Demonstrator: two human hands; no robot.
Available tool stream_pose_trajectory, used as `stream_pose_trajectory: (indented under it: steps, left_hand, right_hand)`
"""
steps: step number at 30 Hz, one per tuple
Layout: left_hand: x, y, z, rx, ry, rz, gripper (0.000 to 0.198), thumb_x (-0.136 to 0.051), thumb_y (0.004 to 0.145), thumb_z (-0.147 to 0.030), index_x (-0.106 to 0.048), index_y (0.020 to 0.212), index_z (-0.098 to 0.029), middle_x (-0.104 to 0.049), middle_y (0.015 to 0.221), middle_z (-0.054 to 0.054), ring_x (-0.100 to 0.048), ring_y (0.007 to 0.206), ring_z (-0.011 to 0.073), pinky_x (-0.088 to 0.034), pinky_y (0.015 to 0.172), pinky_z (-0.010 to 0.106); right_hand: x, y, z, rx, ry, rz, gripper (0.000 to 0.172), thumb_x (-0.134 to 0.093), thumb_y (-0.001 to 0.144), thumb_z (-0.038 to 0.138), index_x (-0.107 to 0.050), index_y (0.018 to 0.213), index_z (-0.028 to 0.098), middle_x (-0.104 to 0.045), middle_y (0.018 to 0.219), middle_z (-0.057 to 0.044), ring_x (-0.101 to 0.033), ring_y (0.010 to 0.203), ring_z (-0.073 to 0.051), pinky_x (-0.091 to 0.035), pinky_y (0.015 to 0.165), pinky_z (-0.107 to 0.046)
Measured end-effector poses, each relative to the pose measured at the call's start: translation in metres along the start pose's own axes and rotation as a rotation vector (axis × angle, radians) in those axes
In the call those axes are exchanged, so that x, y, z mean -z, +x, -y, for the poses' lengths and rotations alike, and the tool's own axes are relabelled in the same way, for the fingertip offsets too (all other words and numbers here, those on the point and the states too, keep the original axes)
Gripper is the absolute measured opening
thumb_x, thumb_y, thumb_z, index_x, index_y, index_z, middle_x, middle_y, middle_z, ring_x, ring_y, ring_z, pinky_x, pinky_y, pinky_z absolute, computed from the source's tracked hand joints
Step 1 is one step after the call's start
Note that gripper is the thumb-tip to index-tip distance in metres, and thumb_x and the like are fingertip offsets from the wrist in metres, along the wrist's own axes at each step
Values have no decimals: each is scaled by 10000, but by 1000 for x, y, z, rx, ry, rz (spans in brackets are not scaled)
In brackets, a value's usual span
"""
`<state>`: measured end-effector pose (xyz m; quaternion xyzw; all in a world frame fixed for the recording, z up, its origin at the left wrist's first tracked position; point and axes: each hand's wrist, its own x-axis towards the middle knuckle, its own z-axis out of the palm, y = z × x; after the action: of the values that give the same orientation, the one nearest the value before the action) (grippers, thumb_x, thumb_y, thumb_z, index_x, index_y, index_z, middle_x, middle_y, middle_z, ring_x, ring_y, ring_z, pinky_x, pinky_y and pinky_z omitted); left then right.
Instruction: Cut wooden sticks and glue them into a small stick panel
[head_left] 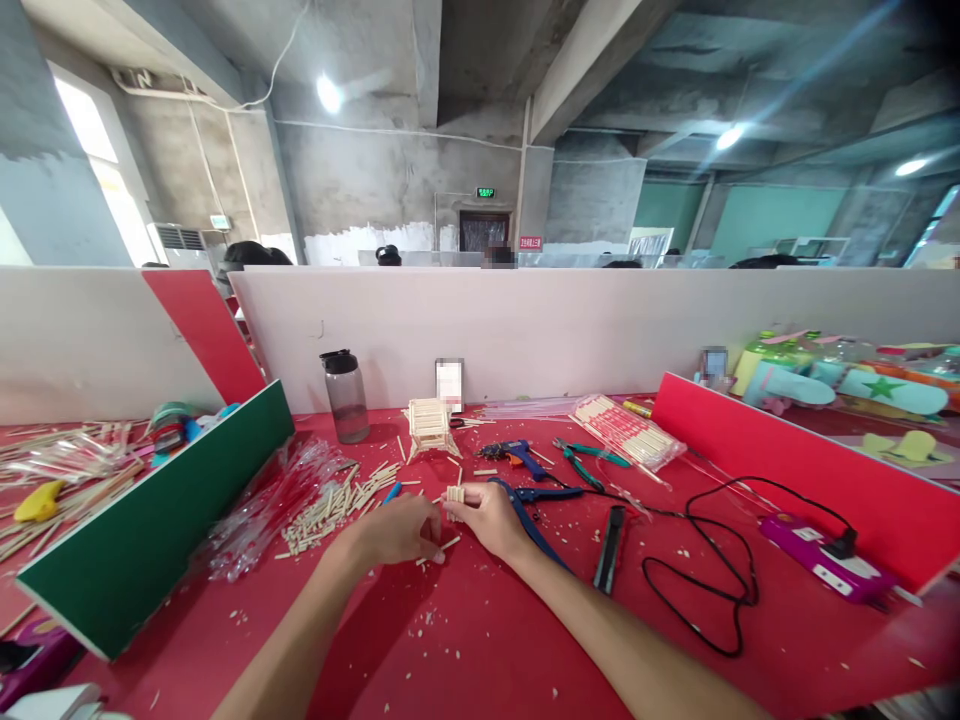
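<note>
Between the thumb and fingers of my right hand [491, 515] is a small block of short wooden sticks [455, 494], lined up side by side. To its left, my left hand [405, 528] reaches low over the table with bent fingers. A short loose stick [451, 543] lies at its fingertips; whether they grip it I cannot tell. Just beyond both hands stands a small chair-like model [430, 425] made of sticks. A pile of cut sticks [341, 510] spreads left of my left hand, with a blue pen-like thing [393, 492] beside it.
Right of my hands lie a glue gun [529, 458], blue-handled cutters [536, 495], green-handled pliers [581, 462], a utility knife [609, 550] and packed sticks [630, 435]. A black cable runs to a purple power strip [829, 560]. A bottle [346, 400] stands behind plastic wrap [262, 510]. Low dividers [172, 510] flank the table.
</note>
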<state>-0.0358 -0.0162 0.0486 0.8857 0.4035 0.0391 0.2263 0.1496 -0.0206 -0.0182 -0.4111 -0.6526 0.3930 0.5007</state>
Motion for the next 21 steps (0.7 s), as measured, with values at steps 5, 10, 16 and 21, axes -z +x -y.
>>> stream_pose_trajectory:
  steps: [5, 10, 16, 21]
  left_hand:
    - [-4, -3, 6, -32, -32, 34, 197, -644, 753, -322, -616, 588, -218, -611, 559, 0, -549, 522, 159, -292, 464, 240]
    - [17, -16, 8, -106, -104, 24, 168, -561, 844, -356, -642, 778, -224, -663, 732, 12, -559, 618, 162, -350, 532, 238]
    - [28, -15, 4, -150, -139, -266, 257, -447, 935, -325, -532, 1161, -236, -669, 857, 0, -576, 704, 153, -417, 647, 237]
    - [16, -7, 4, -116, 15, -332, 235, -451, 946, -303, -542, 1159, -265, -689, 789, -13, -618, 688, 171, -387, 639, 246]
  right_hand:
    - [1, -2, 6, -3, -46, 34, 283, -702, 787, 442, -758, 728, 171, -737, 689, -36, -668, 764, -252, -501, 631, -288]
    - [2, -1, 4, -12, -12, 44, 278, -693, 793, 433, -759, 757, 165, -746, 732, -37, -665, 738, -232, -489, 627, -278]
    - [-1, 1, -2, -25, 49, 45, 282, -706, 787, 422, -742, 791, 143, -751, 765, -51, -671, 696, -211, -501, 655, -291]
    - [-1, 1, -2, -16, 46, 45, 299, -717, 785, 430, -754, 843, 138, -750, 778, -51, -676, 717, -213, -513, 672, -298]
